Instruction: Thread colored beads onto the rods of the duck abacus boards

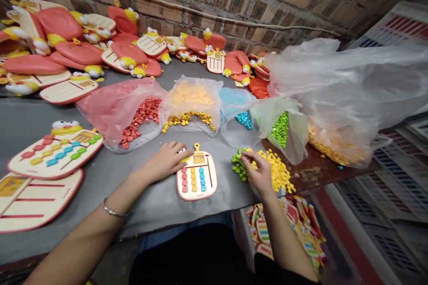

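Observation:
A cream board with a red rim [197, 191] lies on the grey table in front of me. It bears a column each of red, yellow and blue pieces; its rightmost slot is bare. My left hand [166, 160] rests on the table at the board's upper left, fingers spread and fingertips on its eyed top edge. To the right, my right hand [259, 170] is at a small pile of green pieces [239, 164], thumb and index finger bent close together. What its fingertips hold, if anything, is too small to tell. Yellow pieces [279, 171] lie beside that hand.
Open bags of red [145, 113], yellow [190, 118], blue [244, 119] and green pieces [280, 129] line the middle. Several boards pile up behind [80, 52]. A filled board [56, 151] lies at left. Below the table's right edge stands a box of boards [310, 231].

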Tool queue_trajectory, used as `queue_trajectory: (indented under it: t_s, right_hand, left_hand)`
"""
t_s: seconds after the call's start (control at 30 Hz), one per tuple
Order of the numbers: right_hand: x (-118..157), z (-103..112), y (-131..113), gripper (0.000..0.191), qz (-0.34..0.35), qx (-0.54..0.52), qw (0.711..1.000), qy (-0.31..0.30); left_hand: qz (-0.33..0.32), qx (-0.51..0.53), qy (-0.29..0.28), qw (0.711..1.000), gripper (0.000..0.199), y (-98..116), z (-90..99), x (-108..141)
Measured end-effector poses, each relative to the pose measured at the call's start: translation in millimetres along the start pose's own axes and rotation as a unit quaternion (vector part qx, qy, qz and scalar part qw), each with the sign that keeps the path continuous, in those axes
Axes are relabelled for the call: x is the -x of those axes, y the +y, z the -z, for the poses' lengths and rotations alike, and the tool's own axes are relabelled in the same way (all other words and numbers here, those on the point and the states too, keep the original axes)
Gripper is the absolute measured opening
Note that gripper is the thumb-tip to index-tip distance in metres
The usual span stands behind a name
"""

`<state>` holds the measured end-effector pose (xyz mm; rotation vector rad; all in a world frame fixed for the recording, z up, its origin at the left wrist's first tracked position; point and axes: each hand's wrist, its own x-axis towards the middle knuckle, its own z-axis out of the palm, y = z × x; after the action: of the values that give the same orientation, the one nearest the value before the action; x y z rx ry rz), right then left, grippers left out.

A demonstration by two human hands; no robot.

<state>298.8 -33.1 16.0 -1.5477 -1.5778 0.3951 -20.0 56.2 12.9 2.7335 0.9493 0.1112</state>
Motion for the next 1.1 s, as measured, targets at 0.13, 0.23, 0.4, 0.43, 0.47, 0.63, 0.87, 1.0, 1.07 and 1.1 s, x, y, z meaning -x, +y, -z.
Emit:
queue_trajectory:
  t_s: [0.13, 0.23, 0.4, 0.43, 0.47, 0.63, 0.87, 1.0, 1.07, 1.1]
  right_hand:
    - [-0.3, 20.6, 31.1, 0.018, -0.004, 0.107, 0.994, 0.015]
    - [-4.6, 14.4, 40.7, 0.017, 0.043, 0.170, 0.982, -0.065]
    - [-14.5, -1.5, 37.2, 0.018, 0.037, 0.285, 0.948, -0.137]
    - [-16.1, -2.2, 35.1, 0.018, 0.030, 0.305, 0.942, -0.139]
    - [-17.4, -2.4, 32.5, 0.017, 0.027, 0.316, 0.938, -0.138]
    - [-20.4, -10.1, 6.8, 0.014, 0.057, 0.142, 0.985, -0.081]
    - [-24.8, -63.2, -35.1, 0.009, 0.111, -0.069, 0.981, -0.143]
    - [-24.4, -79.7, -31.6, 0.010, 0.148, -0.003, 0.976, -0.159]
    - [-21.9, -81.1, -28.3, 0.012, 0.163, 0.023, 0.975, -0.148]
    - [-20.4, -81.2, -27.2, 0.013, 0.169, 0.029, 0.975, -0.143]
  left_hand:
    - [0.000, 0.001, 0.003, 1.000, 0.035, -0.3, -0.6, 0.7]
    - [0.001, 0.002, 0.000, 1.000, 0.035, -0.6, -0.9, 0.8]
    - [0.004, 0.001, -0.006, 1.000, 0.036, 0.1, -0.2, 0.6]
    - [0.003, 0.001, -0.005, 1.000, 0.036, 0.3, -0.1, 0.6]
    - [0.002, 0.002, -0.004, 1.000, 0.036, 0.4, 0.0, 0.6]
    - [-0.002, 0.002, 0.000, 1.000, 0.036, 0.2, -0.8, 0.8]
    - [-0.002, -0.004, 0.004, 1.000, 0.038, 0.3, -0.7, 1.6]
    - [-0.002, -0.004, 0.000, 1.000, 0.038, 1.6, 0.3, 1.4]
    - [0.000, -0.005, 0.002, 1.000, 0.037, 1.8, -0.2, 1.0]
    - [0.001, -0.006, 0.004, 1.000, 0.036, 1.7, -0.7, 0.9]
